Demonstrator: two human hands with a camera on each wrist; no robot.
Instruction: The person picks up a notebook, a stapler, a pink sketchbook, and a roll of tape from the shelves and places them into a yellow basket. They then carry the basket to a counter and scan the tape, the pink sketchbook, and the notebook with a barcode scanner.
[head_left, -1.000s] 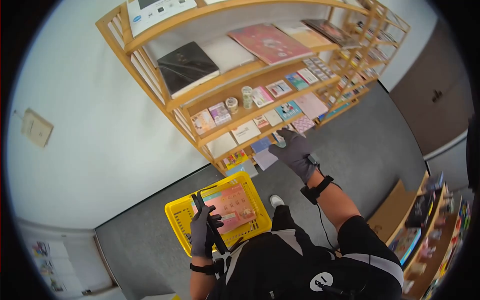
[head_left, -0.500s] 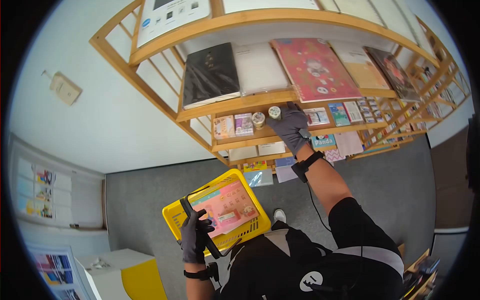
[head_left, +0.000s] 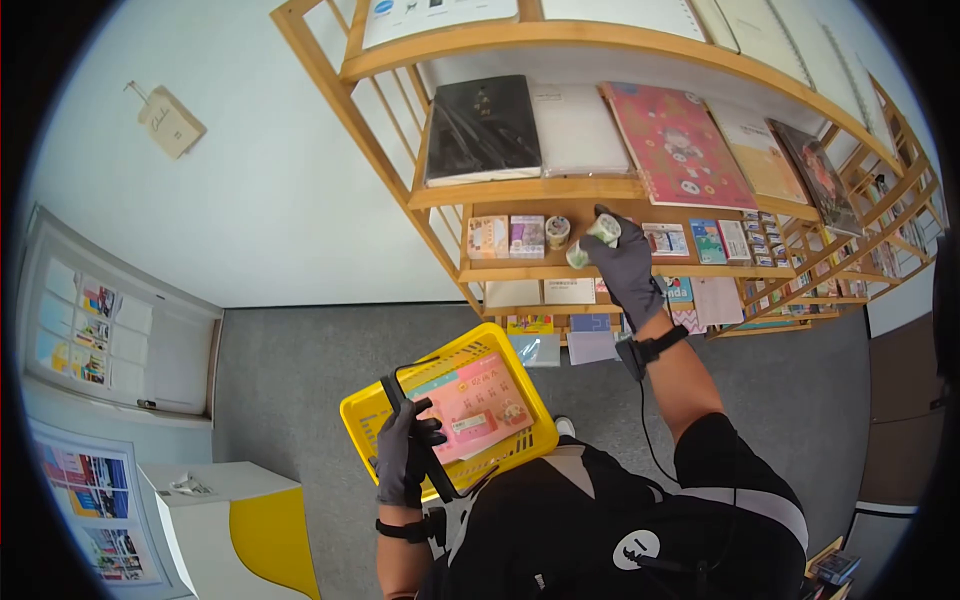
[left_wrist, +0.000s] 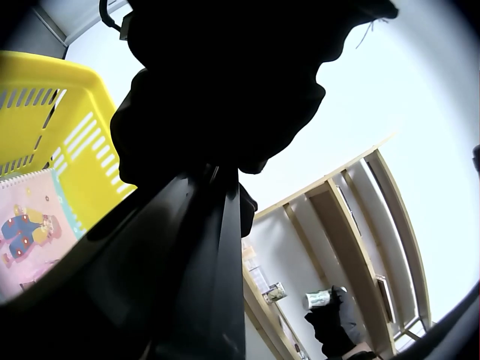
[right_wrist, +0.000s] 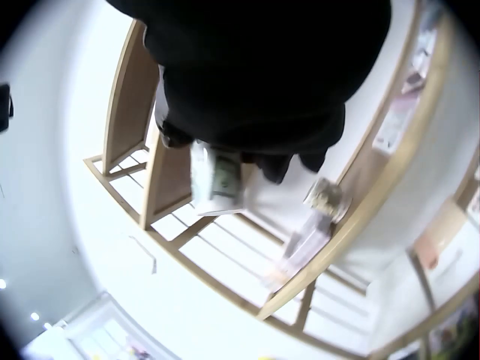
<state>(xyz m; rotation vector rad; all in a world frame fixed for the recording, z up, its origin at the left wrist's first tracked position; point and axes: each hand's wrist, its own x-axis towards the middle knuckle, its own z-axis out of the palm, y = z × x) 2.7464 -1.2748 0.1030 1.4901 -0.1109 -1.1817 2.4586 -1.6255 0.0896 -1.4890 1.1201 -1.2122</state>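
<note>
My gloved right hand (head_left: 628, 265) grips a white-and-green patterned cylinder (head_left: 603, 231), which looks like a stack of washi tape rolls, just in front of a middle shelf. In the right wrist view the cylinder (right_wrist: 217, 180) pokes out below the dark fingers. A shorter tape roll (head_left: 558, 233) stands on that shelf to its left, beside two small boxed packs (head_left: 508, 237). Down at the left, my gloved left hand (head_left: 402, 455) holds the black handle (head_left: 432, 465) of a yellow shopping basket (head_left: 543, 425). A pink spiral notebook (head_left: 480, 405) lies inside the basket.
The wooden shelf unit (head_left: 500, 192) carries a black book (head_left: 483, 130), a red notebook (head_left: 680, 145) and several small packs. Lower shelves hold more paper goods. A white-and-yellow cabinet (head_left: 270, 540) stands at the lower left, on the grey floor (head_left: 285, 400).
The right hand has reached up from the lower shelves to the middle shelf and picked up the patterned cylinder. The left hand keeps hold of the basket handle.
</note>
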